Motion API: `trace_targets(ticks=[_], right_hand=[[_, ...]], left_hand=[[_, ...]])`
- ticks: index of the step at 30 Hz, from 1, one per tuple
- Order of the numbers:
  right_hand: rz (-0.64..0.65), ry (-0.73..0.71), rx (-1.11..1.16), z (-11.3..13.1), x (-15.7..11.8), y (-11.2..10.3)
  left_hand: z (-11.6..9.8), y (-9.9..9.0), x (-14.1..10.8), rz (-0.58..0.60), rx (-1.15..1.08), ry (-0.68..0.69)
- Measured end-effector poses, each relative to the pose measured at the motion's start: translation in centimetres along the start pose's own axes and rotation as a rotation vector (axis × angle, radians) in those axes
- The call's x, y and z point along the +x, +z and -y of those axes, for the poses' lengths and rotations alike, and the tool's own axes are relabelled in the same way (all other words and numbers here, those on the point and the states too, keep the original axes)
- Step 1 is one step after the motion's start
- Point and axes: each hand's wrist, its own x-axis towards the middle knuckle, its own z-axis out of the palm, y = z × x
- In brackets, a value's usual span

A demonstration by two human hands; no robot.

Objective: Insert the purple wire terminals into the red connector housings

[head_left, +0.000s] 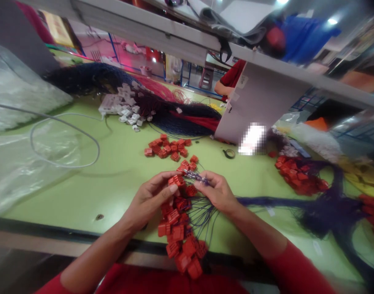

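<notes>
My left hand [150, 200] grips a red plastic wire connector [176, 180] between thumb and fingers. My right hand [216, 192] pinches thin dark blue wires with clear, shiny ends [196, 176], close to that connector. Below my hands, a bunch of red connectors [177, 230] hangs together on dark blue wires and lies over the green table [91, 196]. A loose heap of red connectors [166, 148] sits just beyond my hands. The far ends of the wires run off to the right.
A wire bundle with red connectors [298, 175] lies at right. White connectors [125, 110] and a dark wire mass [187, 120] lie beyond. There is a tape roll [229, 153], a grey cable loop [64, 141], plastic sheeting [21, 143], a white upright panel [254, 98], an overhead shelf [144, 30], and a co-worker's arm [225, 83].
</notes>
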Motion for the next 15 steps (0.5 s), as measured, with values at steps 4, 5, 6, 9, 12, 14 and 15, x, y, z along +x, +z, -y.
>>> trace_targets(ticks=[4,5,6,9,12,14,15], right_hand=[[0.033,-0.019,-0.055,-0.22,-0.01,-0.14],[0.030,-0.026,-0.070,-0.26,-0.01,-0.18],[0.026,-0.034,-0.084,-0.30,0.00,-0.21],[0.013,-0.044,-0.118,-0.47,0.01,-0.25],[0.005,-0.042,-0.139,-0.67,-0.01,-0.21],[0.002,-0.052,-0.153,-0.76,-0.05,-0.17],[0.002,-0.061,-0.162,-0.78,-0.08,-0.15]], left_hand=[[0.22,-0.19,-0.16,0.053,-0.075,-0.068],[0.25,-0.21,-0.15,0.062,-0.097,-0.072],[0.25,-0.22,-0.14,0.066,-0.119,-0.074],[0.12,-0.17,-0.15,0.045,-0.172,-0.099],[-0.01,-0.13,-0.20,0.020,-0.199,-0.141],[-0.03,-0.15,-0.19,0.009,-0.208,-0.161],[-0.04,-0.16,-0.17,0.009,-0.210,-0.163]])
